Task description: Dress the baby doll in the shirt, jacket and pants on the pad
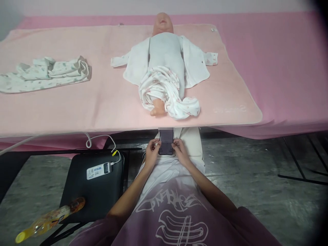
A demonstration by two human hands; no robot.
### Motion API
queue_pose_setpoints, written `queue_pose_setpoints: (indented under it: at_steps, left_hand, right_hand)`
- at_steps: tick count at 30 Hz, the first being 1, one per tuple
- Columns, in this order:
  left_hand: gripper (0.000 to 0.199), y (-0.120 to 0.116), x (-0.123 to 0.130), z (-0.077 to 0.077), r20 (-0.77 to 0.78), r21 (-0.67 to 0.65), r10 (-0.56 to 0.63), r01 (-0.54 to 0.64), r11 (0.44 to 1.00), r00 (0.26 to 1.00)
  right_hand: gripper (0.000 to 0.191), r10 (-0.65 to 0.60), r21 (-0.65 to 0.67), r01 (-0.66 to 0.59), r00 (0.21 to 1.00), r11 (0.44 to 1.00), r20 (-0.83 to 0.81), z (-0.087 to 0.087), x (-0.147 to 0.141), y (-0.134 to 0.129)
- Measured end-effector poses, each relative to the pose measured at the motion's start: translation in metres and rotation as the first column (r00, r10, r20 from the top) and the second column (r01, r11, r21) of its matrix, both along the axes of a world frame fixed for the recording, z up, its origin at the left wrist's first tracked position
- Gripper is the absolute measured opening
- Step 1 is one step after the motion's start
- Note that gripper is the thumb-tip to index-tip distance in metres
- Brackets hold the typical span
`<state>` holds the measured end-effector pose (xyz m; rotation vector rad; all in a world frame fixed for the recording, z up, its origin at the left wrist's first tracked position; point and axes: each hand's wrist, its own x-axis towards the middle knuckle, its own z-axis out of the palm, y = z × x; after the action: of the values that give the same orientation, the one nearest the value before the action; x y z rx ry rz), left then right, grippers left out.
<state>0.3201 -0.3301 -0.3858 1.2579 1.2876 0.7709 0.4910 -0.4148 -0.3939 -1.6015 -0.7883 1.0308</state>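
Note:
A dark smartphone is held low over the lap, just below the table's front edge. My left hand grips its left side, fingers closed at the edge. On the opposite side, my right hand pinches the phone's right edge. Beyond the phone, a baby doll lies on its back on the table. An open white jacket spreads under its arms. Patterned white pants are bunched around its legs, with one bare foot showing.
A pink blanket covers much of the table, with a folded patterned garment at the left. On a black chair lie a white power bank with a cable and a bottle of yellow drink. Black metal legs stand at the right.

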Motion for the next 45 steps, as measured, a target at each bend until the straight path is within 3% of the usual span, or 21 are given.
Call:
queue_pose_setpoints:
  at_steps: [8,18,29,37,45]
  left_hand:
    - [0.037,0.002,0.001,-0.004,-0.014,0.021,0.009,-0.009,1.000,1.000]
    - [0.043,-0.002,-0.008,-0.004,0.032,0.028,-0.037,0.036,0.999,0.999]
    - [0.044,-0.004,-0.008,-0.002,0.051,0.023,-0.019,0.018,1.000,0.999]
    - [0.040,0.000,-0.001,-0.004,0.088,-0.010,0.035,-0.034,0.999,0.996]
    - [0.043,0.002,0.003,-0.011,0.039,0.018,0.058,-0.059,0.998,0.998]
  right_hand:
    - [0.033,0.001,0.005,-0.001,1.000,1.000,-0.003,-0.001,0.000,-0.001]
    - [0.037,0.002,0.026,-0.001,1.000,1.000,-0.029,-0.003,-0.002,-0.002]
    - [0.042,-0.084,-0.003,0.085,0.988,0.996,0.129,-0.003,-0.014,0.010]
    - [0.038,-0.069,0.034,0.067,0.996,0.997,0.055,-0.004,-0.008,0.004]
    - [0.032,-0.187,0.114,0.187,0.982,0.976,-0.004,-0.010,0.006,0.019]
